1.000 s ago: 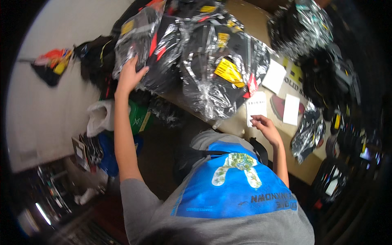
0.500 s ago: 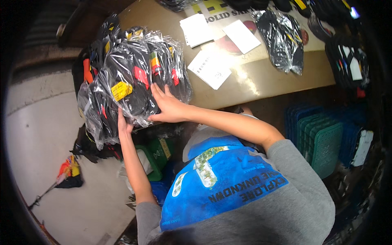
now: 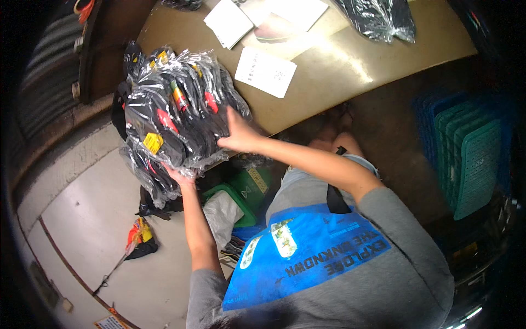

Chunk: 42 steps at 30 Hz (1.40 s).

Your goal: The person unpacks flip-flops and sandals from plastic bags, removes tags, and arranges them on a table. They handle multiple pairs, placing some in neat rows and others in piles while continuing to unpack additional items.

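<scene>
Stack position: the thick bundle of black items sealed in clear plastic bags with yellow and red tags (image 3: 175, 118) sits at the left corner of the tan counter (image 3: 350, 66), overhanging the near edge and the left end, so part of it projects over the grey floor (image 3: 93, 219).

Left hand (image 3: 174, 175): under the bundle's lower overhanging edge, palm up, fingers hidden beneath the plastic; arm extended straight up from the lower frame edge. Whether it grips or only supports cannot be told.

Right hand (image 3: 236, 134): flat and open, fingers spread, pressed against the bundle's right side just at the counter's near edge; forearm runs diagonally along that edge.

Open room: the counter surface right of the bundle is bare up to a white printed paper sheet (image 3: 266, 71), which lies near the bundle but apart from it. Further white sheets (image 3: 230, 22) lie toward the far edge. A green container (image 3: 233, 197) stands on the floor below the near edge.
</scene>
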Each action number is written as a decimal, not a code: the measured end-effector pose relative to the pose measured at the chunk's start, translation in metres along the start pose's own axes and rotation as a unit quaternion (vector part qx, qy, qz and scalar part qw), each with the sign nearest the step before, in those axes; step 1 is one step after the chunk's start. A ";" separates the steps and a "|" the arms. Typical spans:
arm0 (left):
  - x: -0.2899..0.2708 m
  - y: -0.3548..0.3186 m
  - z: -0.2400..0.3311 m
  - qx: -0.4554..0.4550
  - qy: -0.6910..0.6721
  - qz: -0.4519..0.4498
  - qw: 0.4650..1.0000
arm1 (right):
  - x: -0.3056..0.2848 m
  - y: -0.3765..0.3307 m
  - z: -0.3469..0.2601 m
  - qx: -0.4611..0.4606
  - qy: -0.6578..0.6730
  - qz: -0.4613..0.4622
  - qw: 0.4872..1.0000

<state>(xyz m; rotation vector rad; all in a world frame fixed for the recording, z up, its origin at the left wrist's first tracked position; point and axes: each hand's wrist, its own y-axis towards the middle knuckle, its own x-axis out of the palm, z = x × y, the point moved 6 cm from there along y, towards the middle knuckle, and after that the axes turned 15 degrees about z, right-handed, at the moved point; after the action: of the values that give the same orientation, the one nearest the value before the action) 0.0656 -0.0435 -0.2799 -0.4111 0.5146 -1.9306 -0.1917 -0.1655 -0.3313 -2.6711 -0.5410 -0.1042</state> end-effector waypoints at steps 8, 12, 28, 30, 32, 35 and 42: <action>0.027 -0.017 -0.011 0.038 0.059 0.000 0.998 | 0.049 -0.033 -0.054 -0.069 0.007 -0.066 0.995; 0.021 -0.012 -0.007 0.043 0.069 0.006 0.997 | 0.041 -0.032 -0.056 -0.066 -0.014 -0.090 0.994; 0.080 -0.059 -0.034 -0.001 0.027 -0.075 0.997 | -0.013 0.038 -0.054 -0.089 0.131 -0.040 0.987; 0.075 -0.064 -0.028 -0.017 0.071 -0.092 0.993 | -0.010 0.035 -0.047 -0.072 0.108 -0.066 0.989; 0.043 -0.062 -0.011 0.013 0.238 0.006 0.971 | -0.011 0.036 -0.032 -0.073 0.051 -0.009 0.996; -0.017 -0.083 0.082 0.548 0.386 0.054 0.740 | -0.026 0.006 0.004 -0.048 0.136 0.229 0.963; -0.262 0.097 0.180 0.006 0.029 0.189 0.981 | 0.144 -0.111 0.064 -0.092 0.058 0.111 0.988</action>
<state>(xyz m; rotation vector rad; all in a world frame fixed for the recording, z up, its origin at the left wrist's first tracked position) 0.3338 0.1316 -0.1918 -0.2287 0.5734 -1.5804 -0.1028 0.0055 -0.3260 -2.8620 -0.2022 -0.2544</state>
